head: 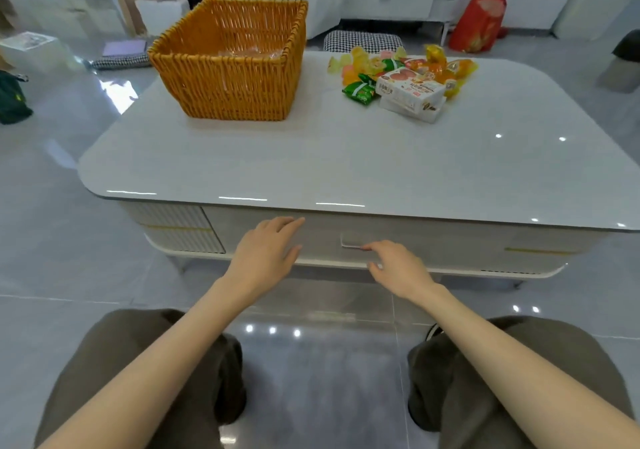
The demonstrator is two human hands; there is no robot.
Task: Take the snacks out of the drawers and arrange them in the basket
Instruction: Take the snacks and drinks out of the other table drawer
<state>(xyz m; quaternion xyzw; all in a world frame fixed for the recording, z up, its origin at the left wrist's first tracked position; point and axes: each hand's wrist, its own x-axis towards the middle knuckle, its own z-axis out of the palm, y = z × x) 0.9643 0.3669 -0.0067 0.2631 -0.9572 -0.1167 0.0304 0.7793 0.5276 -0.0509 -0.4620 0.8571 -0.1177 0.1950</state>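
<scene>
An orange wicker basket (235, 64) stands on the far left of the white coffee table (346, 157). A pile of snacks (405, 77) lies to its right: white boxes, green packets, yellow and orange wrapped sweets. Below the tabletop, the drawer front (433, 244) is closed. My left hand (266, 254) reaches toward the drawer front with straight fingers, holding nothing. Relaxed fingers of my right hand (394, 268) have their tips at the drawer's recessed handle (351, 242).
My knees in brown trousers frame the glossy grey floor below. A houndstooth cushion (363, 41) and a red bag (478, 22) sit beyond the table. White furniture lines the back of the room.
</scene>
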